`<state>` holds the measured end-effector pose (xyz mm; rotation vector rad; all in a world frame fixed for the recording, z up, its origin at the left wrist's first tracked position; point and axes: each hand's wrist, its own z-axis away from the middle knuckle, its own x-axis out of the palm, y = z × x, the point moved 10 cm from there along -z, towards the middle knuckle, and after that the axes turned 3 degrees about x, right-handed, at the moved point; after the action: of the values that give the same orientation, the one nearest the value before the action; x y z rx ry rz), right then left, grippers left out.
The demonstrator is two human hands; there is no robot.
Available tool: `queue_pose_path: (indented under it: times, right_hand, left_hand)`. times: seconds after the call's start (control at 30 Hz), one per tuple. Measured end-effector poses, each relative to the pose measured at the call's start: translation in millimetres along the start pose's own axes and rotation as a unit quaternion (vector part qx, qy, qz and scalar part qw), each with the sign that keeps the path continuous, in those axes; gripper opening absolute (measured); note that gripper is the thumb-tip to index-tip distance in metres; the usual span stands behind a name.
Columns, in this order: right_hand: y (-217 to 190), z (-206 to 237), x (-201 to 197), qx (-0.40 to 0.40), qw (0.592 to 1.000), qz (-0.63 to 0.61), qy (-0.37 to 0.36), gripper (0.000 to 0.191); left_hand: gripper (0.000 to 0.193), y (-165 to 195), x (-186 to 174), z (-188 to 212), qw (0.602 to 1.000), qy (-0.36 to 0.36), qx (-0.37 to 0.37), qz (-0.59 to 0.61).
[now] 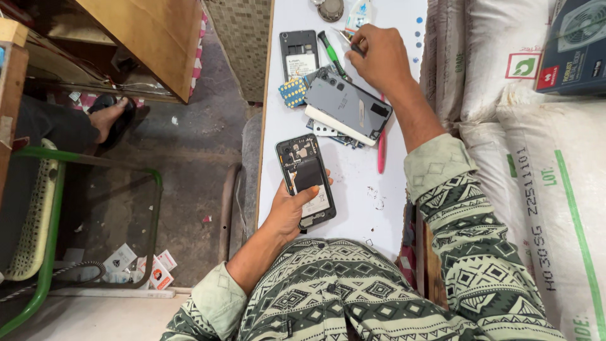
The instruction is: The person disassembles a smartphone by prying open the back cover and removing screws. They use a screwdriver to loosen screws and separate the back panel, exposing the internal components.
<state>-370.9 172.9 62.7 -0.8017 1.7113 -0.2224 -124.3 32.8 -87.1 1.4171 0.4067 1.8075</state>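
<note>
My left hand [289, 211] grips an opened black phone [305, 179] with its back cover off, inner parts showing, held over the near part of the white table [360, 208]. My right hand [379, 58] reaches to the far side and pinches a thin metal tool [349, 39], probably tweezers. Just below that hand lies a stack of phones topped by a grey phone back [349, 105]. A green-handled screwdriver [331, 53] lies to the left of my right hand.
Another open phone shell [298, 53] lies at the far left of the table, a red pen-like tool [381, 153] on the right. White sacks [543, 158] and a dark box [574, 44] crowd the right edge. A green chair [38, 208] and someone's foot [110, 117] are at left.
</note>
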Motion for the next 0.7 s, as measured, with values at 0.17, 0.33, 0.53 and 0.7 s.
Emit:
queue_pose_path:
  times: [0.17, 0.33, 0.53, 0.7]
  right_hand:
    - [-3, -1, 4, -0.020, 0.998, 0.054, -0.008, 0.018]
    - [8, 1, 13, 0.013, 0.996, 0.074, -0.056, 0.032]
    - [6, 0, 16, -0.011, 0.991, 0.085, -0.106, 0.048]
    - [34, 14, 29, 0.151, 0.956, -0.014, -0.251, 0.065]
  left_hand:
    - [0.044, -4, -4, 2, 1.000, 0.011, -0.008, -0.001]
    - [0.043, -2, -3, 1, 1.000, -0.006, -0.002, -0.002]
    - [0.045, -4, -7, 0, 1.000, 0.017, -0.018, -0.001]
    - [0.045, -5, -8, 1, 1.000, 0.014, -0.019, 0.000]
